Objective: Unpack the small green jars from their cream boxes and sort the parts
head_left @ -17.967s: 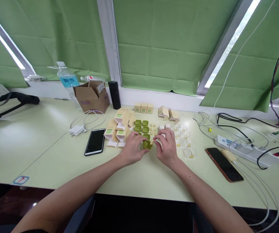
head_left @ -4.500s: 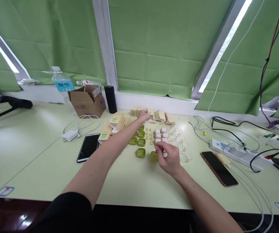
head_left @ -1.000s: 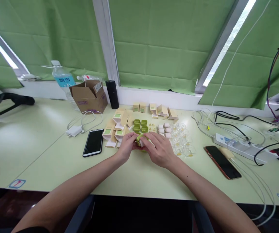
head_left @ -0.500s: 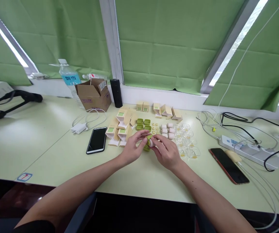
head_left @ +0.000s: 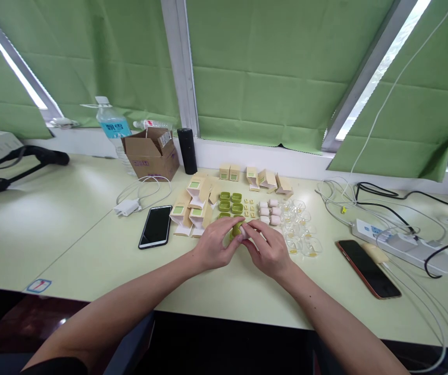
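My left hand (head_left: pixel 216 244) is closed on a small green cup (head_left: pixel 237 228), thumb and fingers pinching it. Between the fingertips of my right hand (head_left: pixel 268 250) is a pale pink rounded block (head_left: pixel 243 233), which touches the cup; whether it sits inside is hidden by my fingers. Just beyond my hands stand several more green cups (head_left: pixel 237 198) in rows. Beside them lie tiny yellowish pieces (head_left: pixel 246 207). More pale pink blocks (head_left: pixel 274 211) are grouped to their right, followed by clear plastic shells (head_left: pixel 310 246) with yellow spots.
Opened cream cartons (head_left: pixel 199 214) stand left of the cups, and more cartons (head_left: pixel 267 178) at the back. A phone (head_left: pixel 155 227) lies at left, another phone (head_left: pixel 368 268) at right by a power strip (head_left: pixel 399 242) and cables. A cardboard box (head_left: pixel 151 159) and black cylinder (head_left: pixel 187 151) stand behind.
My left fingers have curled further round the green cup, and that hand has shifted slightly right and down. My right hand stays at the pink block, almost unmoved.
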### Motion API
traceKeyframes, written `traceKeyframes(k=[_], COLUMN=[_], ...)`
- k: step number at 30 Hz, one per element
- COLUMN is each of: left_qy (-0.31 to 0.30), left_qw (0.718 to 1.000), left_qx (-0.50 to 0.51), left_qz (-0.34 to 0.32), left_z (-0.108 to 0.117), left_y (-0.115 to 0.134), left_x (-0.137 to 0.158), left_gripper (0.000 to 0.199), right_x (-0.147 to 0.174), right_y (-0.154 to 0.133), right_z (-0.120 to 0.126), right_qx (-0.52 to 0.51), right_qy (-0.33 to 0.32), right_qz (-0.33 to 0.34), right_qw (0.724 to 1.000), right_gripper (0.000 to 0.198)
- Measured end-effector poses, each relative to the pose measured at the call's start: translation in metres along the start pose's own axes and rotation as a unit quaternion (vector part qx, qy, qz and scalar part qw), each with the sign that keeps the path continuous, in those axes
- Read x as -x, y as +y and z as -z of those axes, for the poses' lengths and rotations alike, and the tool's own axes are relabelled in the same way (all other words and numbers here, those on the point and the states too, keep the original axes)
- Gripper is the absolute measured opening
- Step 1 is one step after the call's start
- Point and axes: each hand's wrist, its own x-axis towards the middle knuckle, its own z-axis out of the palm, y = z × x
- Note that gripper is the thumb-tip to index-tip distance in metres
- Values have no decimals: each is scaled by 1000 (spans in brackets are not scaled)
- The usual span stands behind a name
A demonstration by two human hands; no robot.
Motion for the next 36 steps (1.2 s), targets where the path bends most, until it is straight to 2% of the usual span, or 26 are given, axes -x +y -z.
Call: traceKeyframes(k=[7, 14, 24, 27, 30, 32, 36], left_qy=[14, 24, 16, 9, -13, -19, -22], left_qw=[999, 997, 998, 1000, 999, 998, 994], left_qx=[-46, -69, -52, -4, 38, 57, 80], left_qz=[-7, 2, 31, 17, 13, 26, 73], left_z=[-5, -7, -6, -3, -2, -3, -5], left_y=[-4, -5, -5, -7, -9, -11, -9], left_x=[-2, -3, -4, -4, -4, -5, -6], left_gripper=[29, 28, 31, 31, 39, 44, 37], right_x=[-4, -10, -12, -8, -3, -2, -4], right_y=[-4, -11, -13, -6, -2, -1, -5], right_z=[-4, -8, -6, -4, -4, -5, -6], right_qx=[-33, -22, -31, -87, -161, -211, -266], right_qy=[-17, -19, -20, -20, -13, -16, -27], right_qz=[-23, -38, -61, -94, -157, -205, -266], right_qw=[999, 999, 997, 992, 974, 956, 926], right_gripper=[37, 38, 39, 36, 32, 28, 22])
